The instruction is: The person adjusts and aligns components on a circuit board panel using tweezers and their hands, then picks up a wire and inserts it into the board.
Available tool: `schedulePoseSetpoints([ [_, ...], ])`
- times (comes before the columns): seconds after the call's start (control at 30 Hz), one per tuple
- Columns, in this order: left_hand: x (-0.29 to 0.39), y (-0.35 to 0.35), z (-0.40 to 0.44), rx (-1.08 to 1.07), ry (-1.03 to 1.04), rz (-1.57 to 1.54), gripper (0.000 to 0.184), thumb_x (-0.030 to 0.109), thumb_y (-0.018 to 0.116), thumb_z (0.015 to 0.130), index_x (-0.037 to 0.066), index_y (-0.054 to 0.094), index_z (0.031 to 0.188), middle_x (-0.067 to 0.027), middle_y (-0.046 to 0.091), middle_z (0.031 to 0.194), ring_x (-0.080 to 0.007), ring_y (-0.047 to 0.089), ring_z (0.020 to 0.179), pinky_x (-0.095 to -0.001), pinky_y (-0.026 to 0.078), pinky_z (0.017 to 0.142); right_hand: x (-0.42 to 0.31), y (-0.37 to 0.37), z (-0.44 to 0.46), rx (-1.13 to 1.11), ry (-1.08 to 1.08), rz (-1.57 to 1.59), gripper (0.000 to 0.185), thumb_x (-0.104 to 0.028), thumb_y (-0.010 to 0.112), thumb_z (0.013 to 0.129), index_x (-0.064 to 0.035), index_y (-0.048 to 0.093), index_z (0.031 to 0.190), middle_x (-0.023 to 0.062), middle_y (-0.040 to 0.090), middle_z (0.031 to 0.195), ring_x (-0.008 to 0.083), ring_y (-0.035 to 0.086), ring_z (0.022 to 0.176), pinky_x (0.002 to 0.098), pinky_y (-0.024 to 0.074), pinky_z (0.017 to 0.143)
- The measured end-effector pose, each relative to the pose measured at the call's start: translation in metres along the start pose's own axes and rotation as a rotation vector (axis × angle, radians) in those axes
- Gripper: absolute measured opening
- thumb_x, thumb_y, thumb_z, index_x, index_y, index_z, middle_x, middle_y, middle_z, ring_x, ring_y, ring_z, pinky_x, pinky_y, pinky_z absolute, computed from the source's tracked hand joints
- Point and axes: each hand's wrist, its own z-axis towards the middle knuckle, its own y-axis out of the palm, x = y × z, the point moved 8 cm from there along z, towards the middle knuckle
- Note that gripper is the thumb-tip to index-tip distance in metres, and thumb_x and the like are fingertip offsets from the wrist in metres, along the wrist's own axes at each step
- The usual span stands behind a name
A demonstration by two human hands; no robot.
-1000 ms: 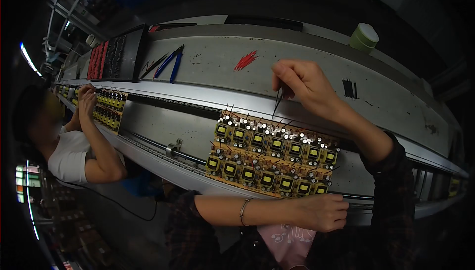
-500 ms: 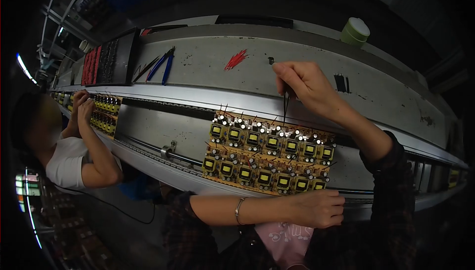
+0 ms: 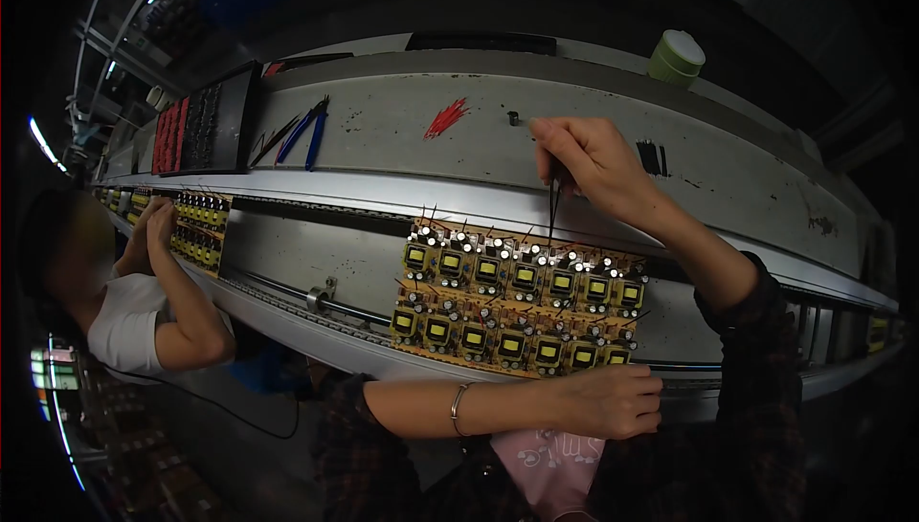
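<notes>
One circuit panel (image 3: 517, 304) lies below the right hand (image 3: 598, 164) (pinching a dark sliver (image 3: 552, 211)).

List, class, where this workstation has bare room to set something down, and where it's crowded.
Free, specks aside: the shelf between the blue-handled pliers and the red pieces; the metal bed between the nearer circuit boards and the farther boards.

Crowded: the nearer circuit boards, packed with components, between the right hand and the left hand.

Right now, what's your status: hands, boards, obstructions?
Right hand pinching slim dark tool, tip at far edge of circuit boards; contact unclear. Left hand curled by near edge, contents hidden. Nothing evidently blocking.
</notes>
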Motion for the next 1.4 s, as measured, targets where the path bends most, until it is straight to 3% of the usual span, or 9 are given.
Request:
schedulePoseSetpoints([
  [0.33, 0.000, -0.002, -0.003, -0.014, -0.006, -0.012, 0.010, 0.013, 0.062, 0.083, 0.009, 0.057, 0.075, -0.0026, 0.056, 0.075, -0.0175, 0.050, 0.071, -0.0267, 0.042, 0.069, 0.002, 0.004, 0.003, 0.033, 0.022, 0.098, 0.046, -0.031, 0.043, 0.100, -0.0032, 0.059, 0.068, 0.0018, 0.055, 0.057, 0.0076, 0.046, 0.044, 0.0197, 0.0376, 0.045],
  [0.63, 0.000, -0.003, -0.006, -0.028, -0.009, -0.027, 0.010, 0.013, 0.062, 0.084, 0.008, 0.058, 0.076, -0.0031, 0.058, 0.076, -0.0174, 0.050, 0.071, -0.0268, 0.042, 0.069, -0.006, -0.032, -0.006, 0.104, 0.024, -0.104, 0.045, -0.029, 0.044, 0.100, -0.0033, 0.058, 0.066, 0.0020, 0.054, 0.056, 0.0077, 0.045, 0.046, 0.0201, 0.0375, 0.045],
  [1.4, -0.001, -0.010, -0.008, -0.040, -0.032, -0.038, 0.009, 0.014, 0.062, 0.084, 0.007, 0.059, 0.078, -0.0025, 0.057, 0.075, -0.0167, 0.050, 0.071, -0.0265, 0.043, 0.068, 0.000, -0.025, -0.005, 0.159, 0.051, -0.028, 0.050, -0.033, 0.047, 0.097, -0.0037, 0.058, 0.058, 0.0011, 0.052, 0.051, 0.0106, 0.043, 0.041, 0.0241, 0.0350, 0.044],
])
